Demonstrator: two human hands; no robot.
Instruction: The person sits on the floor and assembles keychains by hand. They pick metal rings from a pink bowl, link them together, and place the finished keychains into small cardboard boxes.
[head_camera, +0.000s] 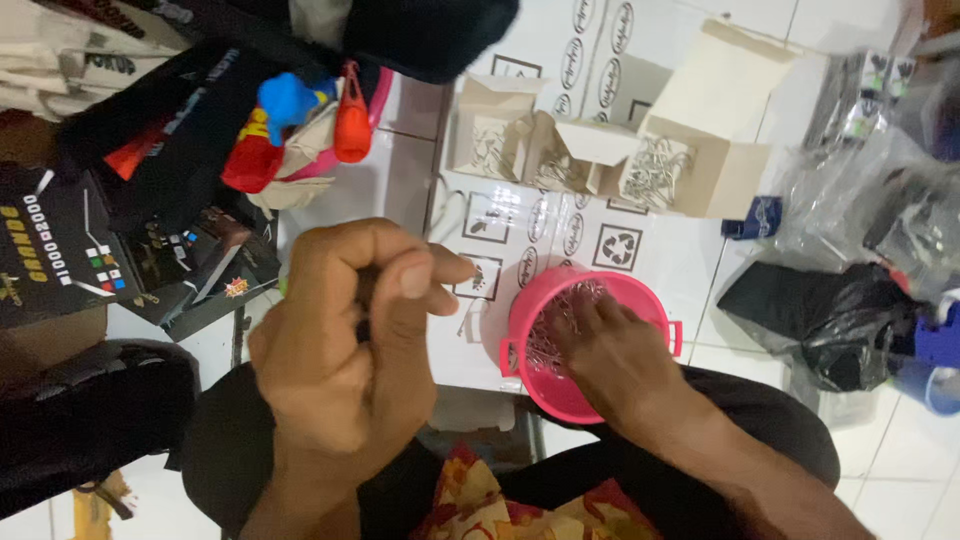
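Floor (400, 180): white tile, covered by flattened cardboard.
Boxes (690, 150): open, metal clips seen inside.
Pink bucket (535, 375): set on the cardboard, clips held within.
Left hand (345, 350): raised, closed on a small dark object.
Right hand (610, 350): fingers dipped among the bucket's clips; grip cannot be told.

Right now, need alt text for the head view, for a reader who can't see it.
Seen from above, a person's right hand reaches into a small pink bucket of thin metal wire pieces, while the left hand is closed around a small dark item nearer the camera. Beyond them, open white cardboard boxes holding more metal pieces sit on flattened cardboard over a white tiled floor.
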